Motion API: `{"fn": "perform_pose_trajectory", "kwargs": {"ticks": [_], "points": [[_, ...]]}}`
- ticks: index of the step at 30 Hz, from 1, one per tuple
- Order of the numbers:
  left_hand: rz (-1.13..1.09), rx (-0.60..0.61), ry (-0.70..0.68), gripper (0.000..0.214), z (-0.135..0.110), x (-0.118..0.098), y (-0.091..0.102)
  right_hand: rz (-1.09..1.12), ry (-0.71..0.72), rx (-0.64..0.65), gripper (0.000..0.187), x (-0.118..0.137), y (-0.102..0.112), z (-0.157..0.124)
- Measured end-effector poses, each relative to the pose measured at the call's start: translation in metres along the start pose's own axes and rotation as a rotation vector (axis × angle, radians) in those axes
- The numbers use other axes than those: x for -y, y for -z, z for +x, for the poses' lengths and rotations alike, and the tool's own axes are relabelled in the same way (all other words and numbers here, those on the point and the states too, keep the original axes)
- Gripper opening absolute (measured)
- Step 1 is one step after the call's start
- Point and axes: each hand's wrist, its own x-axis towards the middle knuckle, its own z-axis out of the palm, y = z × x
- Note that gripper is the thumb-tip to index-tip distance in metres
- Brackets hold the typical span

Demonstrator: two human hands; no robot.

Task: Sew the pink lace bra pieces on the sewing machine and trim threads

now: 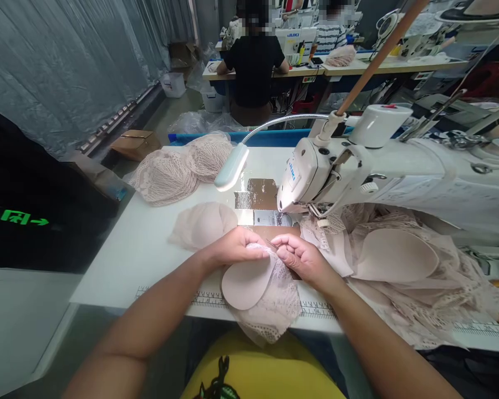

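Note:
My left hand (243, 247) is closed on the upper edge of a pale pink lace piece with a smooth moulded bra cup (247, 282). The lace (274, 316) of this piece hangs down over the table's front edge. Close beside it, my right hand (301, 256) pinches a slim metal tool (271, 244), which looks like tweezers; its tip is at the lace edge by my left fingers. Both hands are just in front of the white sewing machine (299, 172), near its needle area.
Another padded cup (208, 226) lies left of the machine, with bundled lace cups (166, 174) behind it. A heap of lace pieces (395, 255) fills the right side. A lamp (232, 168) hangs over the table (120, 260). A co-worker (255, 66) sits ahead.

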Motion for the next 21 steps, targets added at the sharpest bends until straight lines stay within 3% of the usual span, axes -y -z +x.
{"fn": "perform_pose_trajectory", "kwargs": {"ticks": [7, 15, 21], "points": [[-0.041, -0.003, 0.089, 0.035, 0.0, 0.004, 0.003, -0.043, 0.036, 0.061, 0.031, 0.001, 0.004, 0.0], [-0.074, -0.025, 0.136, 0.035, 0.0, 0.002, 0.0, -0.161, 0.104, -0.025, 0.024, 0.006, -0.001, 0.001], [-0.028, 0.009, 0.049, 0.032, 0.004, 0.003, -0.002, 0.007, 0.032, -0.104, 0.04, 0.006, -0.009, 0.006]]}}
